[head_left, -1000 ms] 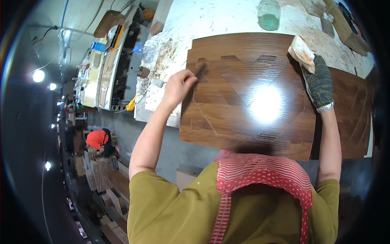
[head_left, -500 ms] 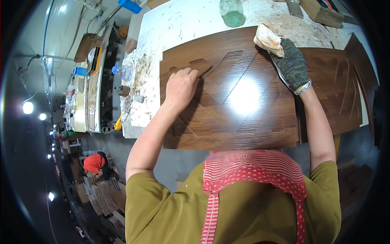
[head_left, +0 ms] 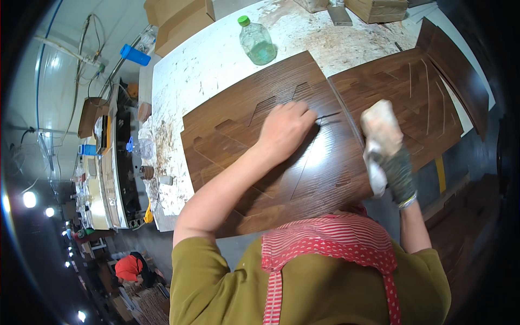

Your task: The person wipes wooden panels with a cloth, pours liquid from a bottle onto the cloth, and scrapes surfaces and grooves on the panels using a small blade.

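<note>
A dark brown wood-grain panel (head_left: 216,157) with recessed angular patterns lies tilted on the table in front of me. Over its middle, my bare left hand (head_left: 288,130) is closed on a thin dark stick-like tool (head_left: 328,115), whose tip points right; its kind is not clear. My right hand (head_left: 398,170), in a dark green knit glove, grips a crumpled whitish cloth (head_left: 382,122) at the panel's right edge. Motion blurs the cloth and the glove. A second brown panel (head_left: 390,81) with grooves lies to the right, partly behind the cloth.
The stained white table (head_left: 189,76) holds a clear bottle with a green cap (head_left: 259,46) beyond the panel. Boxes (head_left: 376,10) stand at the far edge. Another brown board (head_left: 455,76) leans at the right. Further off at lower left, a person in red (head_left: 129,268) bends over.
The panel now lies turned anticlockwise in view. My left hand has moved right across it with the tool. My right hand and cloth have come down toward me along its right edge.
</note>
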`<state>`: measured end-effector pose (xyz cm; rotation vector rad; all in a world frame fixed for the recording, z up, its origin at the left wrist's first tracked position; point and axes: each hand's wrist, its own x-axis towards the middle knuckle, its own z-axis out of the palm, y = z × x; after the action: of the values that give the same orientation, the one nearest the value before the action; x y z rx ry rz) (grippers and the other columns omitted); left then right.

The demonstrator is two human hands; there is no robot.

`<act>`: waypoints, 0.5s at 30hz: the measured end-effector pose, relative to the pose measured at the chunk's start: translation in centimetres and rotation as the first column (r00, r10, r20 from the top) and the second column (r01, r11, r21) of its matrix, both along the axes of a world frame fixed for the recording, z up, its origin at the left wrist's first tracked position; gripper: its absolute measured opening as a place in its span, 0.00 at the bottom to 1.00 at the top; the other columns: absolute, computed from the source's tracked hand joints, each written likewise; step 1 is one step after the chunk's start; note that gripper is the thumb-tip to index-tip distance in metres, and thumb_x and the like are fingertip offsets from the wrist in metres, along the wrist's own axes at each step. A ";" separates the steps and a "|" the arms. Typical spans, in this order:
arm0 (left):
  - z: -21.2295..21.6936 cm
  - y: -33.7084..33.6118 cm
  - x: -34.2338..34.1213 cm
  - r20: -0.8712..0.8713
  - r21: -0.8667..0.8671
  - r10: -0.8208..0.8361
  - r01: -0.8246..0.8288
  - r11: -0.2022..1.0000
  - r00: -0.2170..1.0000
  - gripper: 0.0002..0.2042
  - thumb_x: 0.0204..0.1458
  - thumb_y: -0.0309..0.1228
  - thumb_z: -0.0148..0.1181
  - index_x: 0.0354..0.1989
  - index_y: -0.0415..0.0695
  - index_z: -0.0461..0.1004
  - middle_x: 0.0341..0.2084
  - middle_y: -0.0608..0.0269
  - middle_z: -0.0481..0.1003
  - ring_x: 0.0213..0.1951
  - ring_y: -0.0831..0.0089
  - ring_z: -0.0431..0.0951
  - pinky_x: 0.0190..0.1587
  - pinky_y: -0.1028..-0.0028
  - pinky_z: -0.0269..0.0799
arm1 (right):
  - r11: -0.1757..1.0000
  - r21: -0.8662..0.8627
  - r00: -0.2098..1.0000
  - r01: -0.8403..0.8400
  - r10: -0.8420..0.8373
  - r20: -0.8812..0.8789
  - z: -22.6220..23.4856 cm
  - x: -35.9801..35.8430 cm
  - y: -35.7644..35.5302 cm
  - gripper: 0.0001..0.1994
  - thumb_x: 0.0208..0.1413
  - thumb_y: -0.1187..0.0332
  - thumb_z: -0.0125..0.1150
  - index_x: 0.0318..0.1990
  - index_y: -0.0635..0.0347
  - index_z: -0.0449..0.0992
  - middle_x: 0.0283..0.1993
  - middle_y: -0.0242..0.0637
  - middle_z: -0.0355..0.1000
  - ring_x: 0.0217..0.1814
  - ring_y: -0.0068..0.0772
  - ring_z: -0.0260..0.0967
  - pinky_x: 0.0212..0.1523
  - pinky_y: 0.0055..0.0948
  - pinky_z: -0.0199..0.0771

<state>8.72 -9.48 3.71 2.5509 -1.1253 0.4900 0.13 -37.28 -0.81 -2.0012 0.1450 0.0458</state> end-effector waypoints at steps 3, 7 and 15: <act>-1.9 -0.4 5.9 0.075 0.222 0.091 -0.105 0.969 0.993 0.04 0.48 0.30 0.54 0.26 0.43 0.69 0.23 0.57 0.70 0.27 0.62 0.73 0.29 0.63 0.69 | 0.996 -0.080 0.996 -0.031 0.038 0.080 -0.4 -2.1 2.5 0.36 0.38 0.67 0.71 0.56 0.66 0.60 0.51 0.45 0.67 0.53 0.36 0.65 0.53 0.34 0.64; -0.4 -0.1 10.2 -0.007 0.172 0.227 -0.223 0.960 0.974 0.03 0.47 0.26 0.52 0.25 0.41 0.70 0.24 0.54 0.73 0.30 0.56 0.75 0.32 0.61 0.72 | 0.981 0.195 0.999 0.004 0.002 -0.035 0.3 -1.0 2.6 0.35 0.40 0.67 0.71 0.55 0.68 0.60 0.50 0.46 0.67 0.52 0.35 0.66 0.54 0.32 0.65; -0.7 -1.0 9.3 -0.225 0.212 0.035 0.014 0.977 0.974 0.06 0.48 0.30 0.56 0.27 0.41 0.72 0.30 0.54 0.75 0.35 0.57 0.76 0.36 0.61 0.73 | 0.949 0.314 1.000 0.029 -0.028 -0.009 -1.0 -1.2 2.6 0.33 0.41 0.67 0.69 0.55 0.68 0.61 0.49 0.46 0.69 0.52 0.36 0.67 0.52 0.32 0.66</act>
<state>18.06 -10.52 3.02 2.7094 -1.1333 0.0763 -1.10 -34.67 -1.81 -1.6801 0.1586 0.0512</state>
